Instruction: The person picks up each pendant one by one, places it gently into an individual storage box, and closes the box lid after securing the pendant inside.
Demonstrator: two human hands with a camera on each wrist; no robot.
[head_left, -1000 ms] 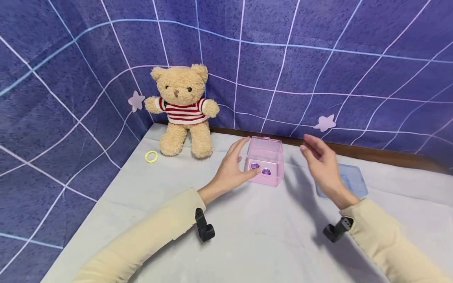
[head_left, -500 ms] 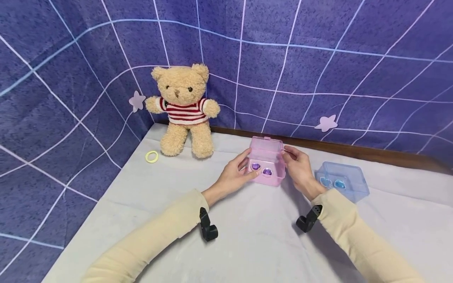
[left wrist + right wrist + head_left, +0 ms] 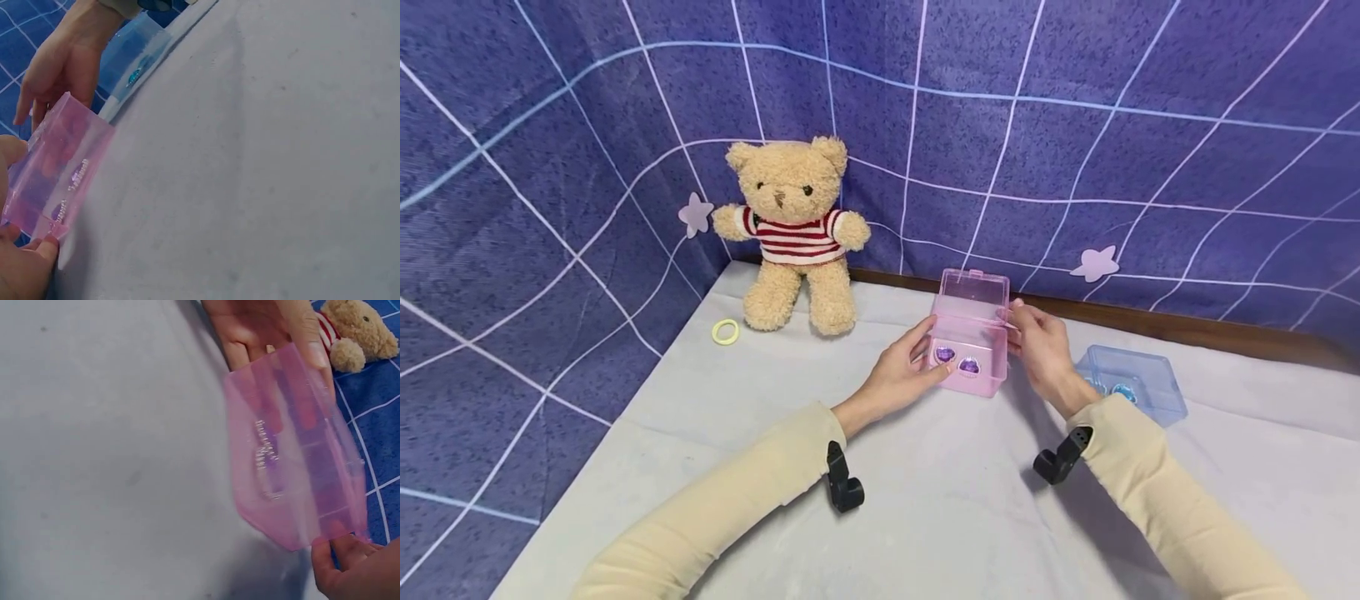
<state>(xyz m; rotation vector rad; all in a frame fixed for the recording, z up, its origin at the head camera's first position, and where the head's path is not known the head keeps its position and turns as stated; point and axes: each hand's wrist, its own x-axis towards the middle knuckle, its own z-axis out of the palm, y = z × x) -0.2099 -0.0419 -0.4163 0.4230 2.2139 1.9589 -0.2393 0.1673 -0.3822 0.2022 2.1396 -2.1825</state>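
A see-through pink box stands on the cloth with its hinged lid raised at the back. Inside lie two purple gem pieces edged with small clear beads. My left hand grips the box's left side, thumb at the front edge and fingers behind. At the right side, my right hand pinches the lid near the hinge. The left wrist view has the pink box between both hands. In the right wrist view, the pink box hides part of the left hand's fingers.
A blue see-through box with blue gem pieces stands just right of my right hand. A teddy bear in a striped top sits at the back left, beside a yellow ring. A patterned blue curtain hangs behind.
My right hand has come left from in front of the blue box to the pink box's lid. The lid now stands slightly higher. My left hand has closed in on the box's left side.
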